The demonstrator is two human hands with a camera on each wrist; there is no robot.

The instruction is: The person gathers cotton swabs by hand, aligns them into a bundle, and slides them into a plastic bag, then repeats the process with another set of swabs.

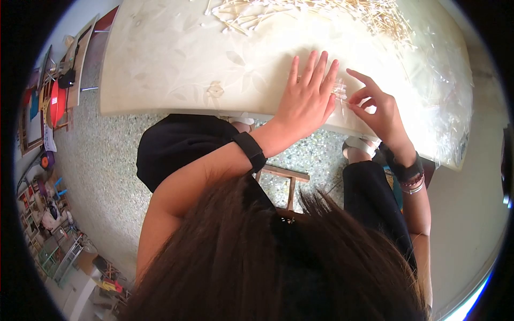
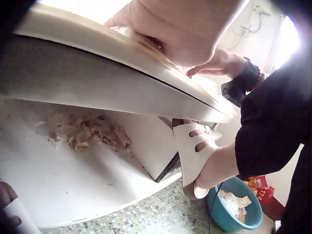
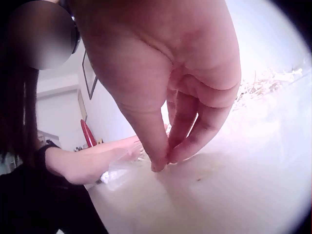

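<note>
My left hand (image 1: 309,100) lies palm down near the table's front edge, its fingers straight and spread. Under and beside it is a small clear plastic bag (image 1: 340,101) with cotton swabs (image 1: 338,89) inside, partly hidden by the palm. My right hand (image 1: 379,109) pinches the bag's edge between thumb and fingertips, with the index finger stretched out above. In the right wrist view the thumb and fingers (image 3: 185,146) meet close over the tabletop, and the clear film (image 3: 119,165) shows by the left hand.
Many loose cotton swabs (image 1: 321,10) are heaped along the table's (image 1: 160,64) far side. Clear plastic bags (image 1: 441,101) cover its right end. Below, a blue bucket (image 2: 229,222) holds pale scraps, and shavings-like bits (image 2: 90,134) lie on a white surface under the table.
</note>
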